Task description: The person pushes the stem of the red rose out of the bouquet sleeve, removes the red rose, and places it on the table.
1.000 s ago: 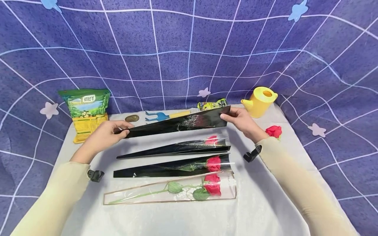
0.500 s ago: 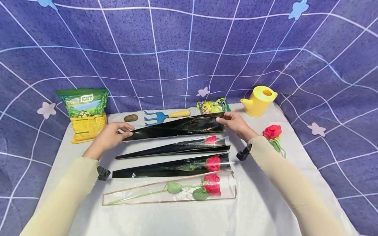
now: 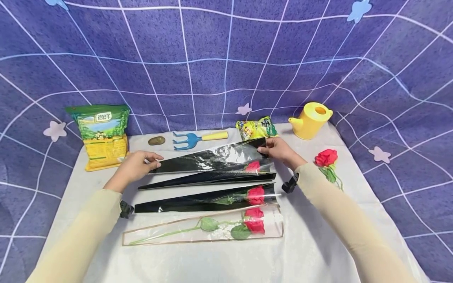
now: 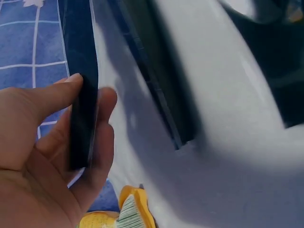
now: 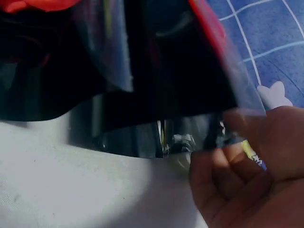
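Observation:
My left hand (image 3: 136,167) pinches the narrow end of a black flower sleeve (image 3: 209,159). At its wide end, the upper corner is pinched by my right hand (image 3: 281,151). In the left wrist view, the thumb and fingers of the left hand (image 4: 47,142) lie on either side of the strip-like end. Glare covers part of the sleeve, so I cannot tell whether it contains a flower. Just in front lies a second black sleeve (image 3: 191,181) with a red rose (image 3: 253,167), partly overlapped. Nearer are another black sleeve (image 3: 159,207) with a rose and a clear, brown-edged sleeve (image 3: 159,237) holding one.
Along the back stand a green-yellow bag (image 3: 102,135), a brown stone (image 3: 157,140), a blue hand fork (image 3: 191,140) with yellow handle, a small yellow-green packet (image 3: 256,127) and a yellow watering can (image 3: 309,122). A loose rose (image 3: 326,158) lies at right.
Both hands have brought the held black sleeve nearer and lower, uncovering the hand fork and packet and now overlapping the second sleeve. Its sheen has shifted. The right hand has moved slightly left.

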Motion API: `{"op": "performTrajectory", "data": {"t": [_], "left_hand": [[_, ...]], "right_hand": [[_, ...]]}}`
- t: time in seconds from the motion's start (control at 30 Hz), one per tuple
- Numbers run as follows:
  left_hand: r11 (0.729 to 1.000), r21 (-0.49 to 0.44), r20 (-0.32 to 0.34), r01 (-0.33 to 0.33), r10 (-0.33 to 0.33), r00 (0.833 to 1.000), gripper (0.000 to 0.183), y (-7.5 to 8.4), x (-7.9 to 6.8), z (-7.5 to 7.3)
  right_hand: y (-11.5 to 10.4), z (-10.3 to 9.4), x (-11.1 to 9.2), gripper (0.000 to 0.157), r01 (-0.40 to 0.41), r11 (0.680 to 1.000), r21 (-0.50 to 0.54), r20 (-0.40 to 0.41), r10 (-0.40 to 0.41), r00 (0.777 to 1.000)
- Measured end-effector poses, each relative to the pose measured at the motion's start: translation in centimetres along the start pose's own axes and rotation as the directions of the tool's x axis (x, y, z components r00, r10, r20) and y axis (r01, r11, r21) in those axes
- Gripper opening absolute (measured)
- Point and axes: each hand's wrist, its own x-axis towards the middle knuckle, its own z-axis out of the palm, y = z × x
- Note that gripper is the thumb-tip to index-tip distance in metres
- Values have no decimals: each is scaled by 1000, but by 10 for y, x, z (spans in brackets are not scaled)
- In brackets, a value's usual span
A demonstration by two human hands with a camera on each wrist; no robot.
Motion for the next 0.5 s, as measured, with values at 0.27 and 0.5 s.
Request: {"op": "performTrajectory", "data": {"t": [0.27,0.5], "left_hand": [[989,143,5,32,-33,999,22,3,0,7],[982,178,12,61,-64,998,21,6,1,10]], "right_hand": [[-3,5,0,34,-4,929,-370,-82,-28,996],[-7,4,-1,38,-39,888,-459,-66,9,998]]}}
